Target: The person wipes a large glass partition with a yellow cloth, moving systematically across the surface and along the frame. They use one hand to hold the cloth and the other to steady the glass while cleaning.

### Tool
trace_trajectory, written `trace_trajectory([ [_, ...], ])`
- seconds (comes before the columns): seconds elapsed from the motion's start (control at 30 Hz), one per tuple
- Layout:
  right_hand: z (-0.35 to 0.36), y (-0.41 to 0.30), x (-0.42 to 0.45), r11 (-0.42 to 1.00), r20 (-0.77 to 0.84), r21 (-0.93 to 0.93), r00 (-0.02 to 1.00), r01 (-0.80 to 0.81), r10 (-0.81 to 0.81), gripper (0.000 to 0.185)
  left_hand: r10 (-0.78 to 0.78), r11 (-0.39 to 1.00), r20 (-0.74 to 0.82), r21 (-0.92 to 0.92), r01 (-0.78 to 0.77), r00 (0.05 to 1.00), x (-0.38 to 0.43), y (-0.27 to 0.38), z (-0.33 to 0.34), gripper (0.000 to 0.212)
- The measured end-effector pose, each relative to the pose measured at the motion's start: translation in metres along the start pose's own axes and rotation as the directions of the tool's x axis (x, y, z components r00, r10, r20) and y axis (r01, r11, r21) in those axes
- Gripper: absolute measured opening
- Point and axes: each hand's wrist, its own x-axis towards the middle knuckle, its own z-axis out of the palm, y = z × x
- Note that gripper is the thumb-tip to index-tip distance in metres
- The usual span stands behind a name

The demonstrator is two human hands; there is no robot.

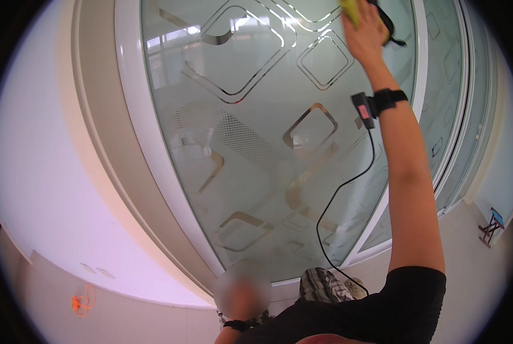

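My right hand (365,38) is raised at the top right against a frosted sliding glass door panel (256,81) with clear geometric patterns. It grips a yellow-green item (350,12), probably a cloth or sponge, cut off by the upper edge. Something black with a short strap (385,23) shows beside the fingers; whether it belongs to the yellow item I cannot tell. A black device (363,110) is strapped to the right wrist, its cable hanging in front of the glass. My left hand (241,296) is low by my legs, behind a blurred patch that hides its fingers.
White door frames (420,56) border the glass, with more patterned panels to the right. A pale wall (37,163) stands at the left. An orange cord (76,303) lies on the floor at the lower left. A small folding stool (492,227) stands at the far right.
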Motion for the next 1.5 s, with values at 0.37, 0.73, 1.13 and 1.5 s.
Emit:
trace_trajectory([
  [0.37,-0.023,0.049,-0.135,0.872,0.170,-0.163,0.858,-0.461,0.485,0.071,-0.060,0.981,0.088,0.190,0.042,0.994,-0.011,-0.025,0.034,0.040],
  [0.73,-0.041,-0.250,-0.146,0.954,0.444,0.278,0.866,0.112,-0.231,0.076,-0.145,0.955,0.228,0.287,0.076,0.963,-0.011,-0.030,0.055,0.044],
  [1.13,-0.137,-0.265,-0.353,0.512,0.362,0.741,0.384,0.434,-0.849,0.080,-0.137,0.951,0.175,0.299,0.080,0.975,-0.015,-0.031,0.043,0.045],
  [1.5,-0.151,-0.002,-0.288,0.992,0.547,0.125,0.833,0.015,-0.081,0.089,-0.016,0.975,-0.186,-0.221,-0.026,0.982,0.049,-0.040,-0.058,0.068],
])
